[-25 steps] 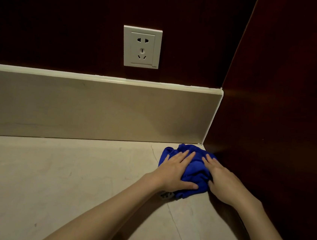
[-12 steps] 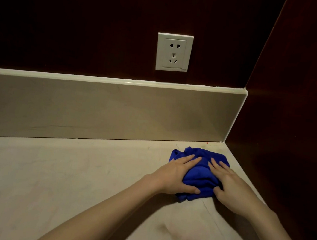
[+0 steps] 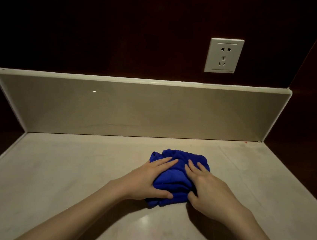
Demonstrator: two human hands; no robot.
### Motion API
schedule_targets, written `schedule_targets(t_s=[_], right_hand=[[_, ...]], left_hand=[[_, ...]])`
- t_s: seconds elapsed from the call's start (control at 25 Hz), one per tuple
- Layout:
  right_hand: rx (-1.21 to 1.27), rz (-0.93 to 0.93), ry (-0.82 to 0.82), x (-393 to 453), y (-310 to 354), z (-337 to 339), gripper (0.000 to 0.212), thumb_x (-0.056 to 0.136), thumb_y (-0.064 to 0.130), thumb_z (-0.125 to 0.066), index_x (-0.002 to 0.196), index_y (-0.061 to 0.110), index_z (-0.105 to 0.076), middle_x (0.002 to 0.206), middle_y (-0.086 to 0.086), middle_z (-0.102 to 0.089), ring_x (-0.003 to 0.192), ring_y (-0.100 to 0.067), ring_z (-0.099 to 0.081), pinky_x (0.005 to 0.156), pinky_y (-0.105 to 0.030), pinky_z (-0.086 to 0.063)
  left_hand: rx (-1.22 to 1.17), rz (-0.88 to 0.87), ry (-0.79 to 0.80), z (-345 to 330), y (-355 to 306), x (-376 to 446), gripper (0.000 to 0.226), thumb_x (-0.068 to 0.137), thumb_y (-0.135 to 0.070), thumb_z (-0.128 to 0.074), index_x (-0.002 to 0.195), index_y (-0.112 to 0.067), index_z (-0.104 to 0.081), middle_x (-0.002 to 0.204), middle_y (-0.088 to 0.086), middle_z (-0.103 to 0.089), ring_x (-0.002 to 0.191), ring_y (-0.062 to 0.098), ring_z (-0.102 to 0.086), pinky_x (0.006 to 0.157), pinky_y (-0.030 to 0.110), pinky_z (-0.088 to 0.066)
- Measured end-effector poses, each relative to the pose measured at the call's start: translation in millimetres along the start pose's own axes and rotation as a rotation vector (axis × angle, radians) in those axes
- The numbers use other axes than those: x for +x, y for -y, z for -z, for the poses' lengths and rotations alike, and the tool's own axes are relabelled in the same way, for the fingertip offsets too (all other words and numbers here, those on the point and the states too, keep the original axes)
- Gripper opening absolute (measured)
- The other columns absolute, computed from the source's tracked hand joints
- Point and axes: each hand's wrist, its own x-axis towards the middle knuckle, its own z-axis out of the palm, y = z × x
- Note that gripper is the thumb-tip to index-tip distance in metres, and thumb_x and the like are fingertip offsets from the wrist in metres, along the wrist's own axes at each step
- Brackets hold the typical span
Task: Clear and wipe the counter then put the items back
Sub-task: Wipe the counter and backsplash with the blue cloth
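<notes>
A bunched blue cloth lies on the pale stone counter, near its middle and a little to the right. My left hand presses flat on the cloth's left side, thumb hooked along its near edge. My right hand presses on its right side, fingers spread over the top. Both hands cover much of the cloth.
A low beige backsplash runs along the counter's back. Dark wood panels rise behind it and at the right side, with a white wall socket on the back panel. The counter's left edge drops off into darkness.
Both hands have slid the cloth leftward out of the back right corner, toward the counter's middle. The view has shifted left with them.
</notes>
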Motion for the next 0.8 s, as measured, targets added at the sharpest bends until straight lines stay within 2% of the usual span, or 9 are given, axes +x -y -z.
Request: schedule_targets(t_s=[0.08,0.16,0.28,0.36,0.48,0.68,0.8], right_hand=[[0.012,0.079,0.014,3,21,-5,0.074,0.093,0.037,-0.050,0.152,0.024,-0.009,0.160,0.007,-0.004,0.147,-0.014,-0.003,0.117,-0.029,-0.014],[0.004,0.162,0.026,7,36,-8,0.077,0.090,0.051,-0.051,0.152,0.026,-0.012,0.160,0.008,-0.005,0.148,-0.015,0.000,0.119,-0.034,-0.006],[0.008,0.303,-0.011,18,43,-13,0.082,0.085,0.063,-0.050,0.151,0.036,-0.009,0.158,0.016,0.007,0.145,-0.007,0.014,0.118,-0.043,0.005],[0.111,0.370,0.016,26,41,-21,0.085,0.083,0.064,-0.051,0.147,0.044,0.001,0.154,0.024,0.015,0.142,-0.001,0.022,0.118,-0.039,0.008],[0.205,0.405,0.066,33,32,-31,0.084,0.083,0.062,-0.054,0.141,0.052,0.006,0.150,0.031,0.015,0.140,0.006,0.019,0.121,-0.032,0.002],[0.208,0.440,0.084,34,11,-28,0.081,0.089,0.052,-0.054,0.147,0.044,0.001,0.151,0.028,0.012,0.142,0.005,0.012,0.119,-0.024,-0.007],[0.207,0.461,0.106,31,-9,-24,0.078,0.091,0.051,-0.052,0.148,0.042,0.000,0.155,0.023,0.009,0.141,0.005,0.011,0.119,-0.024,-0.003]], left_hand=[[-0.010,0.032,0.002,8,16,-25,0.089,0.080,-0.054,-0.067,0.148,-0.045,-0.010,0.158,-0.020,-0.009,0.144,0.000,-0.008,0.119,0.026,-0.012],[-0.027,0.062,0.000,15,30,-49,0.088,0.079,-0.056,-0.066,0.146,-0.049,-0.010,0.157,-0.023,-0.009,0.144,-0.002,-0.007,0.120,0.027,-0.014],[-0.038,0.104,-0.014,22,42,-74,0.087,0.079,-0.056,-0.066,0.144,-0.052,-0.009,0.156,-0.025,-0.009,0.143,-0.005,-0.008,0.119,0.024,-0.013],[-0.059,0.136,-0.022,23,43,-84,0.087,0.079,-0.055,-0.067,0.145,-0.052,-0.010,0.156,-0.026,-0.009,0.142,-0.007,-0.008,0.117,0.019,-0.013],[-0.071,0.153,-0.021,20,40,-84,0.089,0.079,-0.055,-0.067,0.146,-0.049,-0.008,0.156,-0.025,-0.008,0.142,-0.008,-0.006,0.115,0.016,-0.011],[-0.076,0.184,-0.018,13,24,-73,0.090,0.071,-0.073,-0.056,0.142,-0.056,-0.003,0.156,-0.027,-0.004,0.142,-0.011,-0.001,0.118,0.019,-0.009],[-0.090,0.196,-0.027,2,8,-63,0.089,0.069,-0.077,-0.053,0.139,-0.059,-0.002,0.155,-0.029,-0.003,0.141,-0.013,0.000,0.116,0.015,-0.007]])
